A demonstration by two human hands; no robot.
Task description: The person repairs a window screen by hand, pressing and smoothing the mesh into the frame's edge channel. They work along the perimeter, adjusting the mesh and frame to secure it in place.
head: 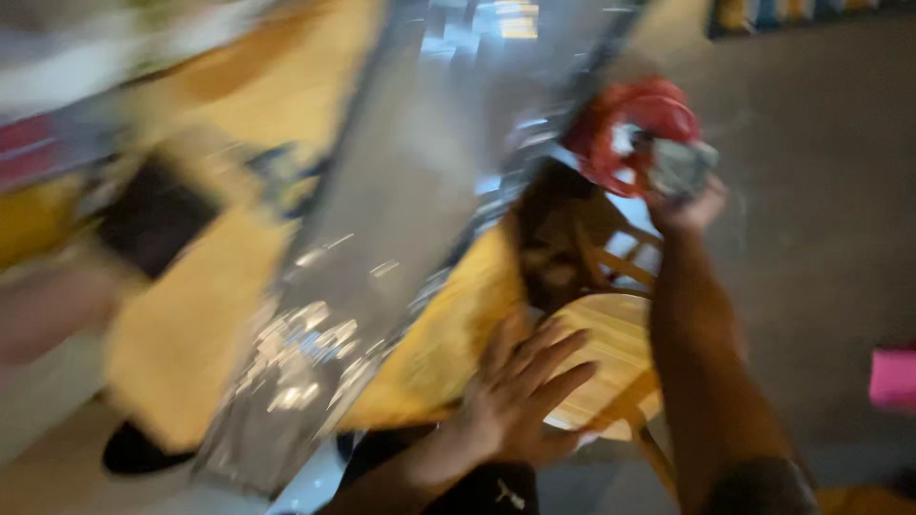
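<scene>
Over the round wooden stool point(611, 353), I am spreading my left hand point(520, 396) flat and open, while my right hand point(689, 205) is gripping a blurred red object point(634, 129).

Your view is smeared by heavy motion blur, worst to the left of your left hand point(520, 396), where shapes run into streaks. Warm, dim indoor light tints everything yellow-orange. Above that hand a shiny metal sheet point(401, 210) throws scattered white glare. Your right hand point(689, 205) is soft-edged, and the red object point(634, 129) touching it lacks detail. The floor point(821, 229) right of it lies grey and murky.
</scene>
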